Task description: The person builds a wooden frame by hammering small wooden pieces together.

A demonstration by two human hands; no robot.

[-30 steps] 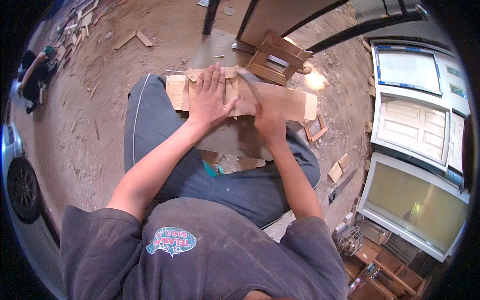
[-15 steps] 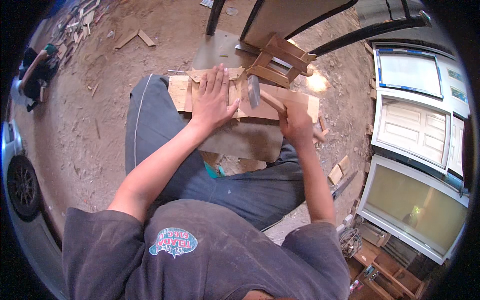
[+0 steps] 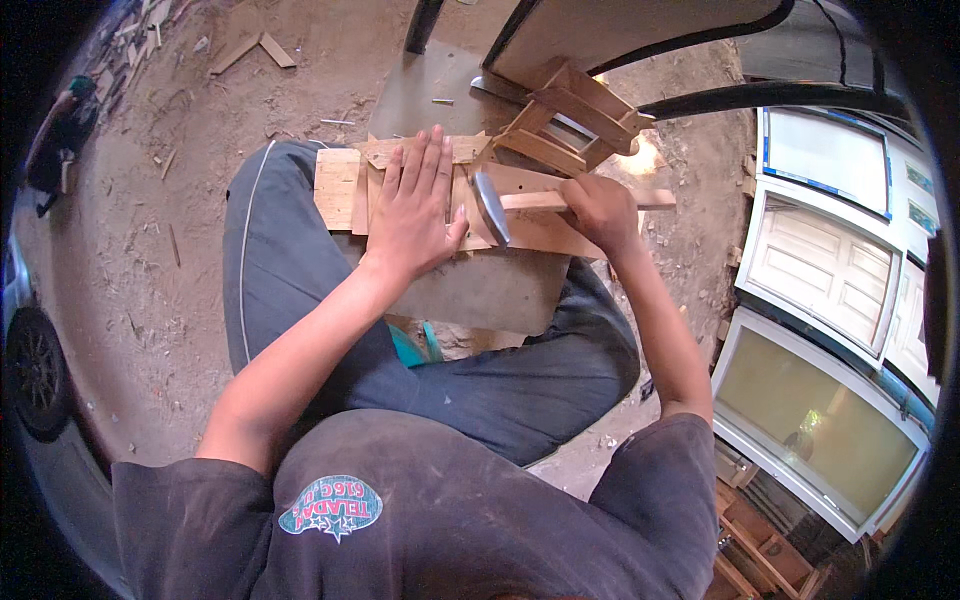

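My left hand (image 3: pixel 413 208) lies flat, fingers stretched out, on a wooden piece (image 3: pixel 375 152) made of thin boards laid over one another. In my right hand (image 3: pixel 603 213) is a hammer (image 3: pixel 533 202), gripped around its wooden handle. Its metal head (image 3: pixel 489 208) is just right of my left hand, over the boards; whether it touches them I cannot tell. Under the wood, a grey board (image 3: pixel 470 290) rests across my legs. Beyond the hammer, a small wooden frame (image 3: pixel 562 125) with an opening in its middle stands tilted.
A dark-framed chair or table (image 3: pixel 600 35) stands ahead. Thin metal pieces (image 3: pixel 443 101) lie near the wood. Wood scraps (image 3: pixel 252 52) are scattered on the dirt floor at far left. White-framed panels (image 3: pixel 820 410) line the right side. Another person (image 3: pixel 62 140) is at far left.
My right hand has turned the hammer so its handle lies nearly level, and the head has swung lower and slightly left. My left hand keeps pressing flat on the wood.
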